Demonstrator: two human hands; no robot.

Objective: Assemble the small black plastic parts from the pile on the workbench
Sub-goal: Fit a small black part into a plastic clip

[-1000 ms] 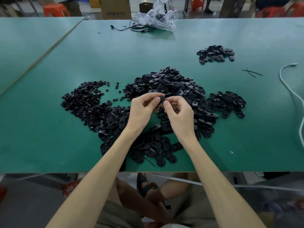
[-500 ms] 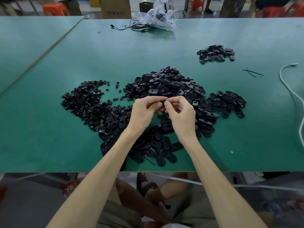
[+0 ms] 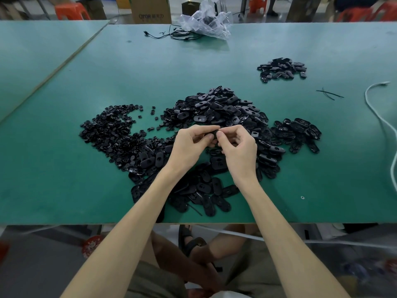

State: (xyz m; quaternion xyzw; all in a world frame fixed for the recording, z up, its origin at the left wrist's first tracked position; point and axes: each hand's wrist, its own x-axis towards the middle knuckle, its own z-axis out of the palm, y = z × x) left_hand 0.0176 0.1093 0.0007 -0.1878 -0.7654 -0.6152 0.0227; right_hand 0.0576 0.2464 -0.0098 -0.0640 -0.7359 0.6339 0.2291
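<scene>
A large pile of black oval plastic parts [image 3: 221,108] lies mid-table, spreading toward the front edge. To its left lies a heap of smaller round black parts [image 3: 107,132]. My left hand [image 3: 191,145] and my right hand [image 3: 238,149] meet just above the pile. Between their fingertips sits a small black part [image 3: 214,134], pinched by thumb and forefinger of both hands and mostly hidden by the fingers.
A small separate heap of black oval parts [image 3: 281,68] lies far right. A white cable [image 3: 382,119] runs along the right edge, thin black ties [image 3: 328,94] beside it. A crumpled plastic bag [image 3: 206,20] and black wires [image 3: 171,35] sit at the back of the green workbench [image 3: 53,168].
Both hands stay together over the pile. The fingers have shifted slightly on the small part, which is now more covered than a second ago.
</scene>
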